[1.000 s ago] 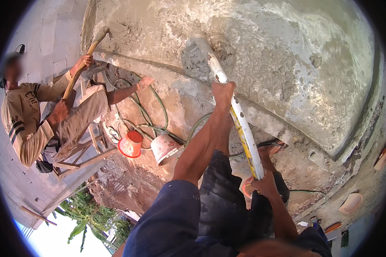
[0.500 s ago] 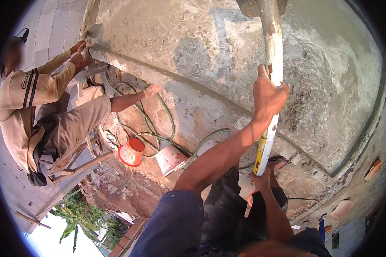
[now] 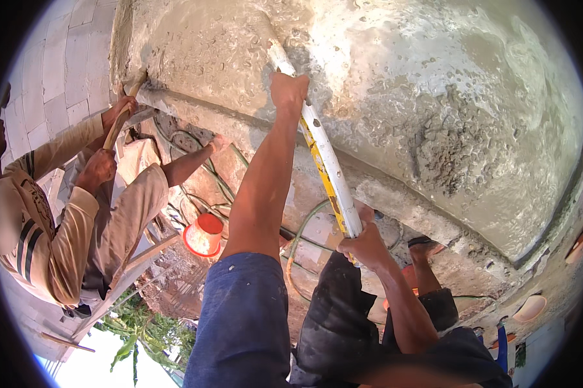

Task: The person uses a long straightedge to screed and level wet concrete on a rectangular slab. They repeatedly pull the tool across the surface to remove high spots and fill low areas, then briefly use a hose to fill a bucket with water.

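Observation:
Both my hands grip the long white-and-yellow handle of a hoe (image 3: 328, 171), which slants from upper left to lower right. My left hand (image 3: 288, 92) is wrapped round it near the far end, over the wet concrete (image 3: 382, 84). Lower down, my right hand (image 3: 367, 247) closes round the near end, in front of my body. The handle's far end reaches the wet grey mix; the hoe's blade cannot be made out there.
At left, a co-worker (image 3: 52, 233) grips a wooden-handled tool (image 3: 118, 123) at the concrete's edge. A red bucket (image 3: 204, 234) and green hose (image 3: 223, 184) lie below the raised concrete edge (image 3: 395, 194). Another person's foot (image 3: 426, 248) is beside that edge, right of my right hand.
My left hand has swung left with the hoe's far end, and the blade seen at the top has gone from sight. My right hand has moved slightly left and up. The co-worker's hands have shifted.

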`<state>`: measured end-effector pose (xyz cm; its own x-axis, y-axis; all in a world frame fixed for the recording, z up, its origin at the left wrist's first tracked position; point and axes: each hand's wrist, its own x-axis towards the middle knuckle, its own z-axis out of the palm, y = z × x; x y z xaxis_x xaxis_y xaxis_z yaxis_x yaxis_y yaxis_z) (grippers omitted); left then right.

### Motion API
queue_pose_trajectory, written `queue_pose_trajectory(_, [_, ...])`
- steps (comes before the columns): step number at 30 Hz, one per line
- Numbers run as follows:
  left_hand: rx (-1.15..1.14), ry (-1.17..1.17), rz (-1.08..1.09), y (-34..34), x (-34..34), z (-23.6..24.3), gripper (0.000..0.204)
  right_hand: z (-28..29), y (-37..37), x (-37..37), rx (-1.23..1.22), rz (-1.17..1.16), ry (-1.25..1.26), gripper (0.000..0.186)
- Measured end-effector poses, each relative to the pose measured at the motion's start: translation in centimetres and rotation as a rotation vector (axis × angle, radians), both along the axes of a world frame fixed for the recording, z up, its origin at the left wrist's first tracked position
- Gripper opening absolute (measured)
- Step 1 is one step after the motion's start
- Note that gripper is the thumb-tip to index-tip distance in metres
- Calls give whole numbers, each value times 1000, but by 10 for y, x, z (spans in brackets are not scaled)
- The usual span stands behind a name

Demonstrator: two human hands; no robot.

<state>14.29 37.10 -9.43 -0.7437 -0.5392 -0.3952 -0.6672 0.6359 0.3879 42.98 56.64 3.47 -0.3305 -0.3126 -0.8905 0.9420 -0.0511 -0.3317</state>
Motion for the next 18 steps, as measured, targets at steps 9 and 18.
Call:
queue_pose_trajectory(9, [583, 42, 212, 70, 124, 28, 47, 78, 136, 59, 258, 387, 114, 42])
queue_pose_trajectory(18, [799, 133, 510, 249, 248, 102, 27, 78, 257, 215, 596, 456, 268, 44])
